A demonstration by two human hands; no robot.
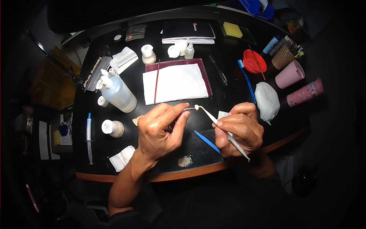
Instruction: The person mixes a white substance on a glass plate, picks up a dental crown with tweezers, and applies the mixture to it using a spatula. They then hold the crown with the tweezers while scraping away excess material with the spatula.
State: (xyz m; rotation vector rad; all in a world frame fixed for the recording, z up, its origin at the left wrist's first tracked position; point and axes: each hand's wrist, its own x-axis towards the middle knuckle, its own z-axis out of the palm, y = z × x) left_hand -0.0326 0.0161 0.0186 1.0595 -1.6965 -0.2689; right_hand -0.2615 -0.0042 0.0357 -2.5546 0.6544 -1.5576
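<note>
In the head view my left hand (158,128) pinches a slim metal holder (189,109) between thumb and forefinger. At the holder's tip sits a small whitish tooth crown (196,107). My right hand (244,131) is closed round a white double-ended dental instrument (207,114) in a pen grip. The instrument's bent upper tip is right at the crown, and its hooked lower end points down to the right. Below and between the hands lies a blue plastic stick (206,141) on a dark slab (194,152), near a whitish powdery patch (185,161).
White paper (175,82) with a brown brush (157,82) lies beyond my hands. A large spray bottle (118,93), a powder jar (113,128) and a syringe (89,131) stand or lie left. Rightward are a blue toothbrush (247,81), white cloth (267,102), red bowl (254,62) and pink cup (289,74).
</note>
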